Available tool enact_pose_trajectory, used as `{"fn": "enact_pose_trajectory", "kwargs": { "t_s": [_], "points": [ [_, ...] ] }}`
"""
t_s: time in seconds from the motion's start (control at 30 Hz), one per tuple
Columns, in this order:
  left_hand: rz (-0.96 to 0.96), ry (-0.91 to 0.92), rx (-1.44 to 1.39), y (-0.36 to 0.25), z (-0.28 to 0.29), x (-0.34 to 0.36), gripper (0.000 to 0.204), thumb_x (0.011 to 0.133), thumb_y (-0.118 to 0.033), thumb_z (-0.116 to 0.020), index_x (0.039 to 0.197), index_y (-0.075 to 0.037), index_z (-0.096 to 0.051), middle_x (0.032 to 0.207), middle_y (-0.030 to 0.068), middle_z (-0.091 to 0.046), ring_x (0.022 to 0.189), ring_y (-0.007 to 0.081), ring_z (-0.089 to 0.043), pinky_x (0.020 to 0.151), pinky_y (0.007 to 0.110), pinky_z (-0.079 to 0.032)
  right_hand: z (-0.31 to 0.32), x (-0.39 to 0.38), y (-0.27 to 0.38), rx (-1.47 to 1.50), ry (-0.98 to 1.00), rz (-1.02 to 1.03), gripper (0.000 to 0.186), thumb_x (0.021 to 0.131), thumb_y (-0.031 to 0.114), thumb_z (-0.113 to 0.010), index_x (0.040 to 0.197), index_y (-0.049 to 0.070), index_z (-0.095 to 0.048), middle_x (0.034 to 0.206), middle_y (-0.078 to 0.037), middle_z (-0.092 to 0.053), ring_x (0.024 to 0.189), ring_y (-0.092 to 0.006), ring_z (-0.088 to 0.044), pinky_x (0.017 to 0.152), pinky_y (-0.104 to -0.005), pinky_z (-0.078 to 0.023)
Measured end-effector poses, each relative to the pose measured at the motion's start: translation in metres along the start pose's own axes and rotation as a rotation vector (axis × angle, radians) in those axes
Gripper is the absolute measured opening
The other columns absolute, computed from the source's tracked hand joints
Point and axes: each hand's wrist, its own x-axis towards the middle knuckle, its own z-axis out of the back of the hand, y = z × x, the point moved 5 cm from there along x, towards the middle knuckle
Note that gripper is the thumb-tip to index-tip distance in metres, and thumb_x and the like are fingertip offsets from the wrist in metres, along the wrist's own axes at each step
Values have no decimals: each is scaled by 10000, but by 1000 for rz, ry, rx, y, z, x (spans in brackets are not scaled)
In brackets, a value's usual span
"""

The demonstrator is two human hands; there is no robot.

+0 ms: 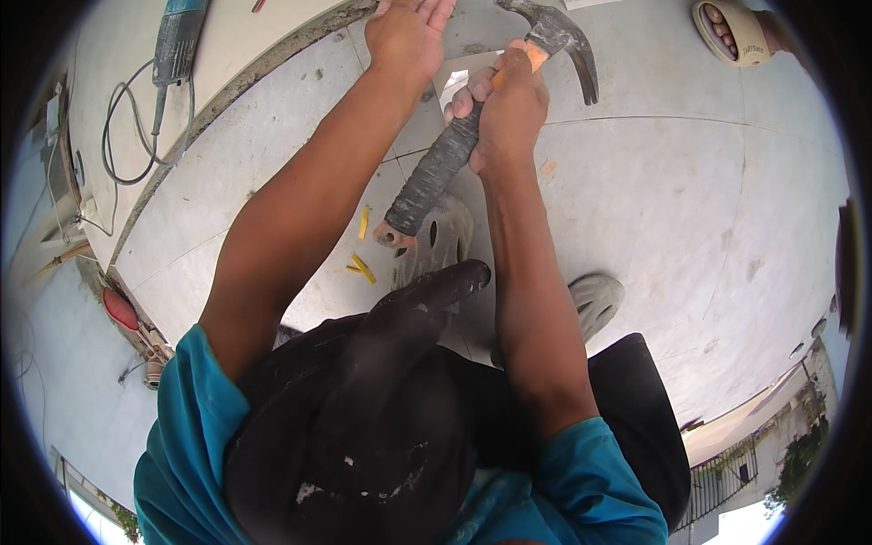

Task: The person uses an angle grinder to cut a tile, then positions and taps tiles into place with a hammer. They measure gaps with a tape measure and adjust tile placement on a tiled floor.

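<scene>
A claw hammer (pixel 436 168) lies slantwise in the grip of my right hand (pixel 511 113). My fingers wrap the upper handle just below the dark metal head, which points away at the top. Dark tape winds round most of the handle, and orange shows near the head and at the butt end. To its left, my left hand (pixel 406 38) is stretched out toward the far tiles, holding nothing I can see. The top edge cuts off its fingertips, so what they touch is hidden. Pale floor tiles (pixel 654 209) spread beneath both hands.
A corded power tool (pixel 180 41) rests on the raised slab at the far left, its black cable looped. Yellow plastic pieces (pixel 362 269) lie near my grey clogs (pixel 597 304). Another person's sandalled foot (pixel 740 34) stands at the far right. A red object (pixel 120 310) lies left.
</scene>
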Motion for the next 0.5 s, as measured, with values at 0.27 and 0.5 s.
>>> {"fn": "enact_pose_trajectory", "kwargs": {
  "t_s": [0.27,0.5],
  "points": [
    [241,-178,377,-40,2,-40,207,1020,-130,-487,1179,3,-493,923,80,-567,859,208,-599,893,349,-541,41,-5,15,-206,5,20,250,1011,298,-464,873,90,-455,579,-3,-394,422,-131,-431,411,-295,-414],
    [374,-28,687,-68,0,-38,208,1010,-191,-498,1110,-11,-530,894,61,-569,870,198,-622,826,342,-559,85,-32,96,-982,-36,15,359,980,380,-519,927,27,-567,590,-4,-442,425,-110,-473,427,-289,-387]
  ]
}}
